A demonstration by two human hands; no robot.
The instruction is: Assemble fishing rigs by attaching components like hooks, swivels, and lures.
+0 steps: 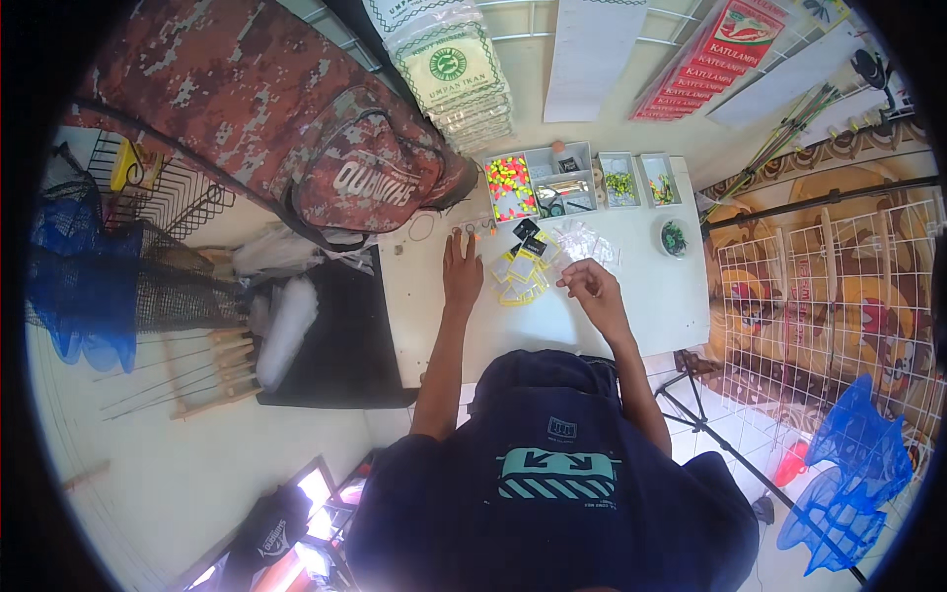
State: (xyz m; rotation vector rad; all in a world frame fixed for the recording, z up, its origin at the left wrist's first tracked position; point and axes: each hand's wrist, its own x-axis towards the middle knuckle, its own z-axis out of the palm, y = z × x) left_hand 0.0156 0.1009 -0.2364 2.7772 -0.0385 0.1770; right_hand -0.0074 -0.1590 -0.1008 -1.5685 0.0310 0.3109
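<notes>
My left hand (462, 268) lies on the white table (656, 301) with its fingers stretched forward, beside a few tiny orange-tipped pieces (480, 233) and a thin loop of line (422, 227). To the right, my right hand (595, 294) is held with thumb and fingertips pinched; whatever is between them is too small to make out. Small yellow-edged packets (519, 287) are spread between my hands. Small black cards (533, 244) rest at their far side. Clear plastic bags (590, 237) lie just beyond my right hand.
Behind the packets stands a grey compartment box (558, 214) with red-and-yellow pieces (509, 183). Two small trays (619, 184) and a round tub (674, 238) sit to its right. A camouflage bag (365, 178) borders the table's left. A black tripod (695, 419) stands at right.
</notes>
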